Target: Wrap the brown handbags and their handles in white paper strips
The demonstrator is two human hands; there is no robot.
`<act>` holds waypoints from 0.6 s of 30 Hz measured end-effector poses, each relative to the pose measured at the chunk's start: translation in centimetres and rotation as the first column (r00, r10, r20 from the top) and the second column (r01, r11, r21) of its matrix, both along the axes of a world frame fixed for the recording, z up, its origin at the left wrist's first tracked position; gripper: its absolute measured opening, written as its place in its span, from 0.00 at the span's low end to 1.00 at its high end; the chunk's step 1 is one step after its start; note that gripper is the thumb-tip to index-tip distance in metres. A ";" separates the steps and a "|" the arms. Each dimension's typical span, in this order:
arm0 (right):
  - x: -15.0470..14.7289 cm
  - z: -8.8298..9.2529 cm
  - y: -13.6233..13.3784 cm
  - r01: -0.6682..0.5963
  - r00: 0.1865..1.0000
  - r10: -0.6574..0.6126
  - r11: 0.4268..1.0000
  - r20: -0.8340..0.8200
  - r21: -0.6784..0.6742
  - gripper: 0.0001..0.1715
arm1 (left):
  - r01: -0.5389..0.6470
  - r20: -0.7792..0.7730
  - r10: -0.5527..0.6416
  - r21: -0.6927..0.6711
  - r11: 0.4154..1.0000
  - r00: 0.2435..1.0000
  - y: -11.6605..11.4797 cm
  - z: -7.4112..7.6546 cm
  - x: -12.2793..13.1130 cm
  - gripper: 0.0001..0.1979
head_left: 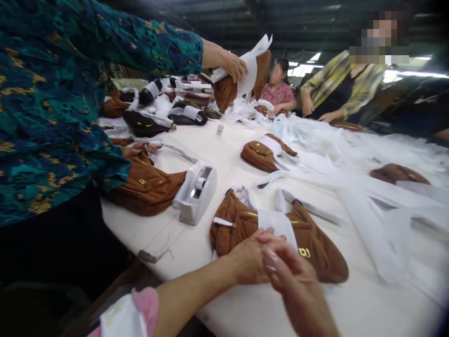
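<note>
My left hand [247,260] lies across the near side of a brown bag [319,255], its fingers stretched toward the white paper band [277,224] around the bag's middle. From the right, my right hand [298,276] overlaps the left fingers; its own fingers are extended and somewhat blurred. The two hands touch each other, and part of the left fingers is hidden. Nothing clearly shows in either hand. The bag lies flat, with a gold emblem [304,252], a white-wrapped zipper pull [224,222] and a white-wrapped strap [242,194].
A tape dispenser [198,194] stands left of my bag, beside another brown bag [150,187]. At left, a co-worker's hand [235,68] lifts a paper-banded brown bag [259,70]. Another bag [261,152] lies farther off. White wrapping [368,224] covers the right; two people work behind.
</note>
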State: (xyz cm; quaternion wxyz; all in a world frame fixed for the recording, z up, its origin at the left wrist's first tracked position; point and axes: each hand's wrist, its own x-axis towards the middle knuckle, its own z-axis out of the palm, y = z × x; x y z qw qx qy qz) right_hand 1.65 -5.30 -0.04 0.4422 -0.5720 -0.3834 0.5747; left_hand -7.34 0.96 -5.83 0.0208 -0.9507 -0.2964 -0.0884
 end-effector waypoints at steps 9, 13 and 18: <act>9.1 -3.1 -2.6 -0.021 0.985 0.033 0.997 0.166 -0.076 0.24 | 0.203 0.126 -0.202 -0.001 0.979 0.971 0.2 -2.2 -0.2 0.30; 9.0 -4.7 -1.7 0.061 0.975 -0.039 0.993 0.220 -0.098 0.23 | 0.203 0.117 -0.201 -0.005 0.979 0.973 0.4 -2.4 0.1 0.35; 9.9 -6.1 -1.5 0.063 0.965 -0.022 0.987 0.263 -0.150 0.20 | 0.220 0.109 -0.216 -0.026 0.975 0.970 0.5 -2.2 0.0 0.38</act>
